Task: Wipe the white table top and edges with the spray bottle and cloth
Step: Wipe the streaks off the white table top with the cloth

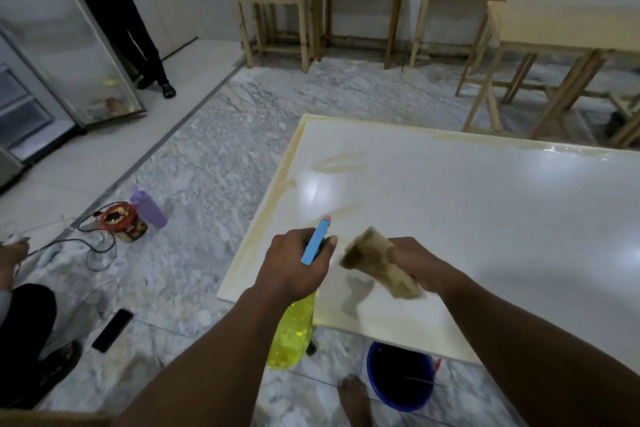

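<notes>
Left hand [294, 263]: wrapped tight round the neck of the bottle [292, 333], thumb up beside the blue head. Whether a finger sits on the trigger, I cannot tell. The yellow body hangs below my wrist, off the table's near left corner and over the floor [214, 156]. The nozzle points forward across the left part of the table [485, 218].

Right hand [415, 263]: closed on the cloth [374, 260], which is bunched, brown with dirt and raised just above the top near the front edge. It is not pressed down.

Table state: brown streaks [341, 163] on the left part and a yellowish tint along the edges. I judge the wiping far from done.

Risks:
- The nozzle is near the left edge, so a skewed aim would put spray on the marble floor. My bare foot [353, 395] is close, so I could slip.
- The cloth is already soiled, so it may smear dirt rather than lift it. It probably needs rinsing.
- The bucket [398, 378] stands under the front edge beside my foot, and a careless step could tip it.
- The bottle has nothing under it, so a loosened grip would drop it.
</notes>
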### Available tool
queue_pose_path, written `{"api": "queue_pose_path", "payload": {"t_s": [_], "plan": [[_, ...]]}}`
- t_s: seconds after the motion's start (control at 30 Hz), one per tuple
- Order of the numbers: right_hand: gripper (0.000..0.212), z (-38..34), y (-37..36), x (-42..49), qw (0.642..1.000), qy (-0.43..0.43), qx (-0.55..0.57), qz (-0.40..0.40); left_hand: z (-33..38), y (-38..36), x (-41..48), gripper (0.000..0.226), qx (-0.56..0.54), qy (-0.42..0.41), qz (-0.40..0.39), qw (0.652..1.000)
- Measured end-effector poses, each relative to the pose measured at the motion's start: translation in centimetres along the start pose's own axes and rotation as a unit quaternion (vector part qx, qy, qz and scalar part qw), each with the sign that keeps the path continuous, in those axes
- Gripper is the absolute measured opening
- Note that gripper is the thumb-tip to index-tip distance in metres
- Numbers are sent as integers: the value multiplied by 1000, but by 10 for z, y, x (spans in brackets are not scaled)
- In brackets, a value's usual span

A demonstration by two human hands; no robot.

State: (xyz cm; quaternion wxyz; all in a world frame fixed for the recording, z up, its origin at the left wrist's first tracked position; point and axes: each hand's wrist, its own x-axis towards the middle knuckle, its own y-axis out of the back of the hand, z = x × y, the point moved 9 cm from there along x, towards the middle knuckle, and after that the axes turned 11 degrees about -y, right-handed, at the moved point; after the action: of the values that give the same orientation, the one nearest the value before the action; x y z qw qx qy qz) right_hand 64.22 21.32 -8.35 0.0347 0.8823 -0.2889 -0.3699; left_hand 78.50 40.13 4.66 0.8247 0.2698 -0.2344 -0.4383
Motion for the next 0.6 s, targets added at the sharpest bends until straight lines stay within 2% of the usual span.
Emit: {"api": "queue_pose_path", "payload": {"t_s": [0.03, 0.1, 0.17, 0.27, 0.43, 0.53, 0.6], "plan": [[19, -2, 6, 6, 997, -43, 62, -21, -2, 2, 7, 47, -1, 0, -1, 1000], [24, -9, 16, 24, 985, -126, 112, -47, -8, 4, 26, 48, -4, 5, -5, 1000], [31, -28, 25, 53, 979, -162, 106, -66, -15, 6, 54, 49, -7, 11, -6, 1000], [41, -76, 50, 112, 982, -180, 46, -46, -30, 4, 109, 49, -3, 16, -12, 1000], [46, -185, 105, 208, 988, -134, -70, 26, -53, 9, 201, 48, -1, 29, -3, 1000], [21, -262, 125, 241, 972, -40, -208, 105, -63, 12, 243, 48, -1, 23, 11, 1000], [16, -298, 122, 257, 950, 31, -279, 137, -72, 10, 260, 49, 0, 20, 18, 1000]]}}
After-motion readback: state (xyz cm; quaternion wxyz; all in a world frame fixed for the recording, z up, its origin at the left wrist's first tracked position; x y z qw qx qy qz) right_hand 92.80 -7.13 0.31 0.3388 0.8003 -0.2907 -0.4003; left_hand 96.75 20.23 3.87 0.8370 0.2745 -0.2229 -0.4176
